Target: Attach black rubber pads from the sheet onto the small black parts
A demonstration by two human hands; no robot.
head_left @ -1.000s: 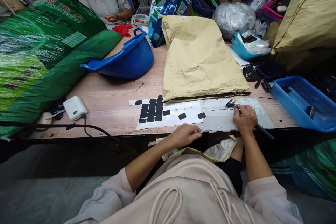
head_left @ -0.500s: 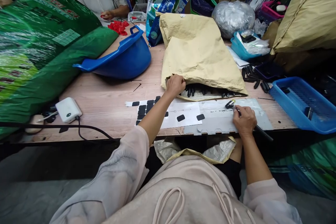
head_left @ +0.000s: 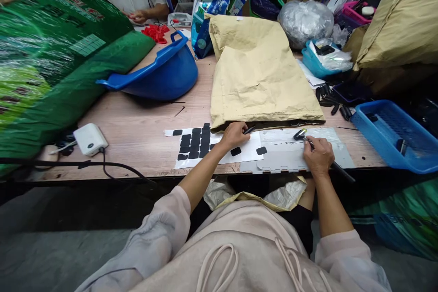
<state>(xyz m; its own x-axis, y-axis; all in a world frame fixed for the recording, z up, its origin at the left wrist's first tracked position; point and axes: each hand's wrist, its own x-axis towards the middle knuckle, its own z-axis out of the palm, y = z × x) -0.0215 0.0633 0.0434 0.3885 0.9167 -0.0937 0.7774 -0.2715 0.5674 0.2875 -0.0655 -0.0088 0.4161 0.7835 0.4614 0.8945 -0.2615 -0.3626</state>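
My left hand (head_left: 234, 135) is closed on a small black tube-like piece (head_left: 250, 129), just in front of the open mouth of a tan paper sack (head_left: 262, 82). Below that hand lies a white sheet (head_left: 226, 157) bearing several black rounded patches (head_left: 195, 143). My right hand (head_left: 319, 157) grips a small hammer (head_left: 338, 171) by its dark handle. The hammer's shiny head, with a yellowish spot, rests low over a pale grey board (head_left: 282, 157) to the right of the sheet.
A blue basin (head_left: 164, 73) stands left of the sack, beside a big green bag (head_left: 68, 73). Right lies a blue basket (head_left: 393, 146) near loose black pieces (head_left: 345, 112). A white box (head_left: 90, 139) with cables sits left. Another person's hand (head_left: 138, 16) is across the table.
My left hand has come out of the sack's mouth, moving right and toward me with a black piece. The sack's flap has dropped lower. My right hand and the hammer stay put.
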